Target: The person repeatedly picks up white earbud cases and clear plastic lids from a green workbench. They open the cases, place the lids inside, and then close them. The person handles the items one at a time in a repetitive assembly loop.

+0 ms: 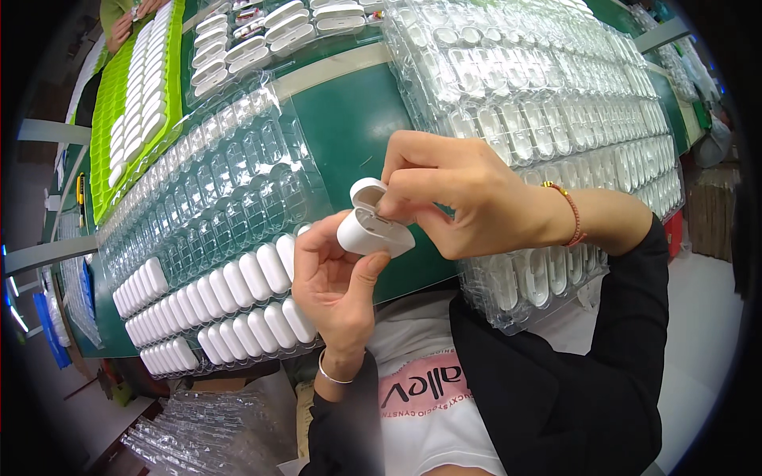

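A white earbud charging case (371, 236) with its lid (367, 193) flipped up is held in my left hand (333, 282), thumb on the near side and fingers wrapped around the back. My right hand (464, 194) comes in from the right, thumb and forefinger pinched together at the opening between lid and body. Whatever those fingertips hold, if anything, is hidden. Below and left of my left hand, white rounded cases (238, 285) stand in rows in a clear plastic tray (230, 186), whose far pockets hold no cases.
Stacked clear trays (548, 119) with whitish open shells cover the right side of the green table (349, 119). A bright green tray (111, 143) of white pieces lies far left, near another person's hand (121, 32). At the back stands a tray of open cases (246, 54). Crumpled clear plastic (210, 428) lies below.
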`<state>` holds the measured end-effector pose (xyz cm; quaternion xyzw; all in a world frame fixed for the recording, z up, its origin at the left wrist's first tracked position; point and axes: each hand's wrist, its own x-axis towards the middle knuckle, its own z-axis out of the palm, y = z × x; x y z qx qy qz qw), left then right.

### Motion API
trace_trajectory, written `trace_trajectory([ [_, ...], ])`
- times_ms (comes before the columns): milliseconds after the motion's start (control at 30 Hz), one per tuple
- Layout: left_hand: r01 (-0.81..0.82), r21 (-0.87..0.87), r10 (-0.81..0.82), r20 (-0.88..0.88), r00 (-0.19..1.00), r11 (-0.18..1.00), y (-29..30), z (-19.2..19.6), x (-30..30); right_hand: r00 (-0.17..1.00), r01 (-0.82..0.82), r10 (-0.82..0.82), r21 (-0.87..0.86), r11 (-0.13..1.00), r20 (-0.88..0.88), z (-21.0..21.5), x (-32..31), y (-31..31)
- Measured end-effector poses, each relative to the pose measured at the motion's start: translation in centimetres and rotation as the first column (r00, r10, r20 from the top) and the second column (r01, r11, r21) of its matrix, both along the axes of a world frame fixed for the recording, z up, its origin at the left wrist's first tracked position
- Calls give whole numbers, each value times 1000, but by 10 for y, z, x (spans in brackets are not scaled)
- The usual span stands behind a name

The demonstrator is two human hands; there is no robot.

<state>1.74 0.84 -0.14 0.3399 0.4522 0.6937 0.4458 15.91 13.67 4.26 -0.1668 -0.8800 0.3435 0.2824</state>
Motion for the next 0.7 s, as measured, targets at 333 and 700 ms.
trace_trajectory([
  [333,99,41,-106,216,971,994,-3,-7,-10,993,-119,117,-253,960,-23,4,0,9],
  [700,123,-22,-112,276,955,992,-7,-2,-13,994,-113,113,-54,992,-13,1,-6,10],
])
